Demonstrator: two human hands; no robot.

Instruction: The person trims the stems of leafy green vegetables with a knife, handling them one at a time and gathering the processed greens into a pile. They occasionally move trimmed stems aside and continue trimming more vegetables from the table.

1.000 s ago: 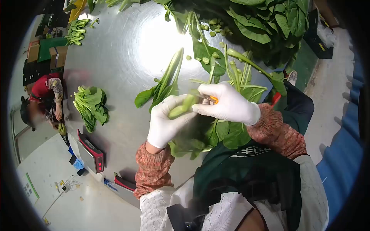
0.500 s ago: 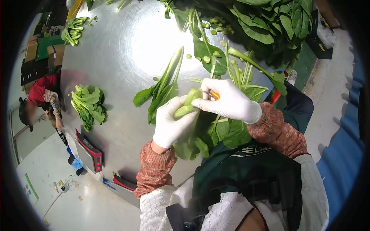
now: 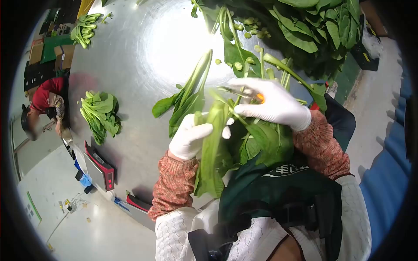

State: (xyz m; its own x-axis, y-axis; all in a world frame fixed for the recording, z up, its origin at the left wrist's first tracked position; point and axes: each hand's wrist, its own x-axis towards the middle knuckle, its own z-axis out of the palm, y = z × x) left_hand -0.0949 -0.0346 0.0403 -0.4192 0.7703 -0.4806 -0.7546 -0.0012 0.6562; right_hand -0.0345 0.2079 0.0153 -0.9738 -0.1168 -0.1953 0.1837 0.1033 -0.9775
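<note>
My left hand [image 3: 191, 135], in a white glove, is closed round the pale stems of a bunch of leafy greens [image 3: 212, 148], whose leaves hang down towards my apron. My gloved right hand [image 3: 276, 104] grips a small knife with an orange handle [image 3: 260, 98]. Its thin blade points left, just above the stem ends of the bunch. A leafy stalk [image 3: 257, 130] slants beneath my right hand. Left of the hands, a loose bunch of greens [image 3: 191, 91] lies on the metal table [image 3: 139, 117].
A big heap of greens [image 3: 318, 26] fills the far right. Cut stem pieces [image 3: 250, 30] lie beside it. A tied-looking bunch [image 3: 101, 115] and another bunch [image 3: 85, 30] rest on the left. Red-framed scales [image 3: 101, 167] stand at the left edge, near a person in red [image 3: 45, 98].
My right hand with the knife has moved up and right, away from my left hand. The bunch in my left hand now stands more upright, its leaves lower.
</note>
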